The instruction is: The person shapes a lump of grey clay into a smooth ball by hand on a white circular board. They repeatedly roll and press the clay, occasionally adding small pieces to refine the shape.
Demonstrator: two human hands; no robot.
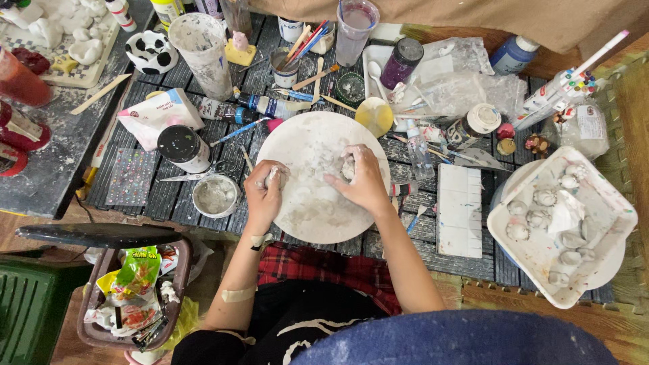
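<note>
At frame centre, 2 hands work over a round white board (307, 203). The left hand (265, 191) has its fingers clamped on a small white lump (272, 177); the right hand (365, 179) has its fingers closed around a grey clay lump (347, 167).

Round board (318, 203) matt, plaster-smeared; slatted table (169, 196) dark, dusty; white tray (612, 203) matt, smudged.

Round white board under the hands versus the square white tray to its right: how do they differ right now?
The round board is a flat, rimless disc; the square tray has a raised rim. The board carries smeared white paste and both hands, the left hand and right hand each on a small white lump; the tray holds about ten separate white pieces, untouched. Both are white and paste-stained.
</note>
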